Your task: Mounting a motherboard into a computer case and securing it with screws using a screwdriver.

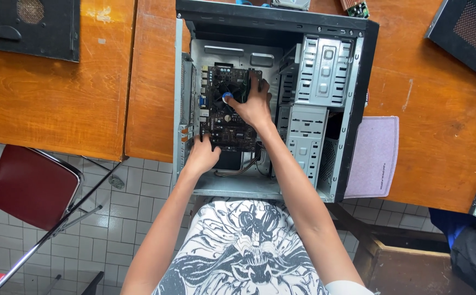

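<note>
hands both inside the open computer case [352, 109], right hand [254, 105] spread flat over the cooler fan [228, 87], left hand [200, 153] curled gripping the motherboard [229, 131] edge below it.

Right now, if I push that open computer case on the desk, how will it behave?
The computer case is probably stiff sheet metal, so it should slide, not flex. Lying flat, it seems unlikely to tip. The motherboard under both hands looks fragile.

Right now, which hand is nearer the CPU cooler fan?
Right. The right hand rests on the cooler fan; the left hand grips the motherboard's lower edge, well below the fan.
</note>
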